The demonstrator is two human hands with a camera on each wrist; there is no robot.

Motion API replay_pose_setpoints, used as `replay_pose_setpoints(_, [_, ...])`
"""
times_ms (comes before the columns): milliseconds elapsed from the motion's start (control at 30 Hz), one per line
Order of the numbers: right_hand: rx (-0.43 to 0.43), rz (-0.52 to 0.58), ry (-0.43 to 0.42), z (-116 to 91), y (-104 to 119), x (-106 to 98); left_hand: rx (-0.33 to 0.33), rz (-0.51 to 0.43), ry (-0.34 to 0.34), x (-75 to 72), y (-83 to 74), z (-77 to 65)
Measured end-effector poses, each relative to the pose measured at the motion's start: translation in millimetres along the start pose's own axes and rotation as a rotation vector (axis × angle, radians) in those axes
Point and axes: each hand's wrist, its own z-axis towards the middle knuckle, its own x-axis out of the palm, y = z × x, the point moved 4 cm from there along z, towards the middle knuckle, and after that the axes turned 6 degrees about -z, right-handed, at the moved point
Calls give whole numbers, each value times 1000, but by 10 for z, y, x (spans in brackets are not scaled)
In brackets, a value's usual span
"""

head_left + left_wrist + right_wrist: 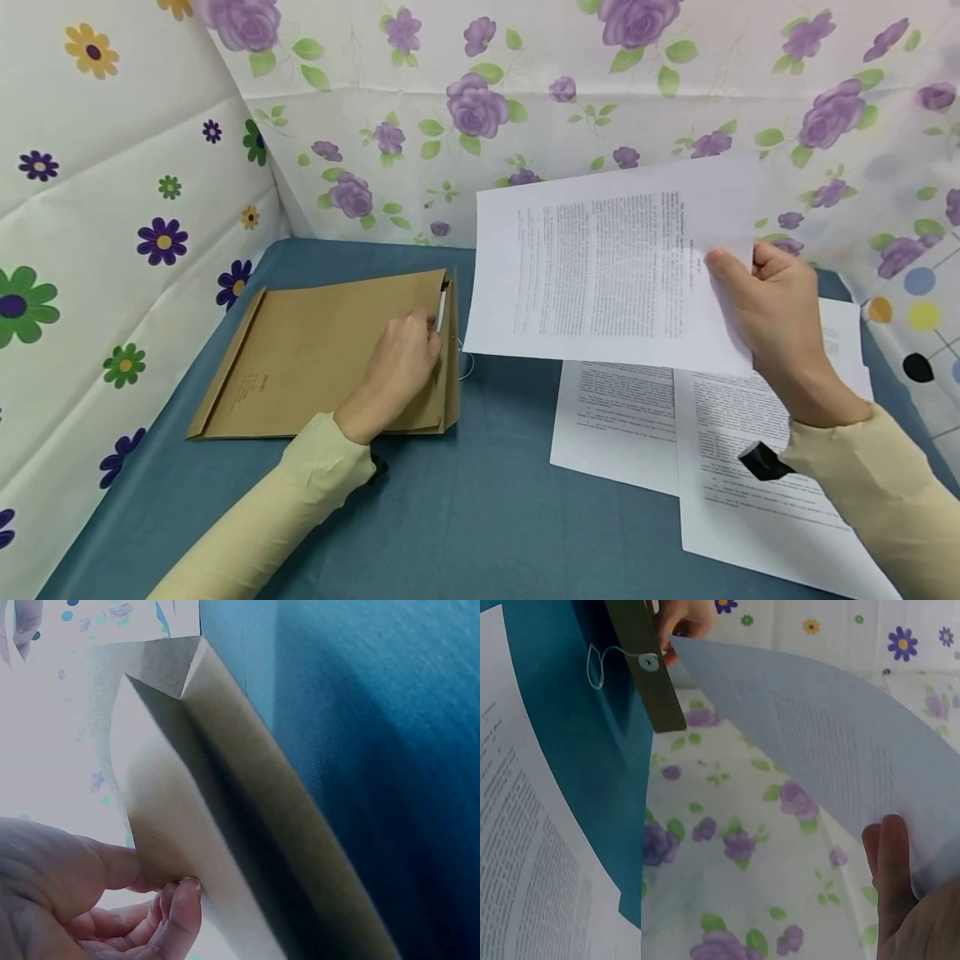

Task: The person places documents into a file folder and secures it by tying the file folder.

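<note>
A brown kraft document envelope [322, 350] lies on the left, its mouth toward the right. My left hand [397, 358] pinches the upper panel of that mouth between thumb and fingertips. In the left wrist view, the envelope's opening [247, 847] gapes, with a folded side gusset at its far end. A strip of white shows inside the mouth in the head view. My right hand [787, 325] grips a printed sheet [600, 267] by its right edge, thumb on top, raised above the table. The sheet's left corner comes close to the envelope's mouth.
Several printed pages [765, 475] lie overlapping on the blue tablecloth [510, 517] at the right. A white string hangs from a button [649, 662] on the envelope's flap. Flowered cloth walls [360, 125] enclose the table at the back and sides.
</note>
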Motion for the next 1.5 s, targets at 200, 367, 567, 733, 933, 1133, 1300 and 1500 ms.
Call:
replay_pose_setpoints(200, [-40, -65, -63, -87, 33, 169, -7, -5, -1, 4, -9, -2])
replay_pose_setpoints(367, [-48, 18, -70, -177, 57, 271, -17, -19, 4, 14, -11, -4])
replay_pose_setpoints(567, [-87, -32, -48, -321, 103, 358, -45, -7, 0, 30, -13, 13])
replay_pose_setpoints(733, [-145, -90, -20, -452, 129, 415, -56, -9, 7, 41, -14, 2])
replay_pose_setpoints(933, [-156, -122, 24, -569, 135, 473, -38, -8, -3, 49, -13, -9])
replay_pose_setpoints(1133, [-108, -141, 165, -664, 143, 532, -22, -4, -14, 60, -4, -8])
replay_pose_setpoints(1300, [-71, -182, 318, -715, 152, 582, -22, -7, -8, 58, -8, -8])
replay_pose_setpoints(1500, [0, -167, 464, -662, 167, 637, -46, -8, 6, 61, -10, -9])
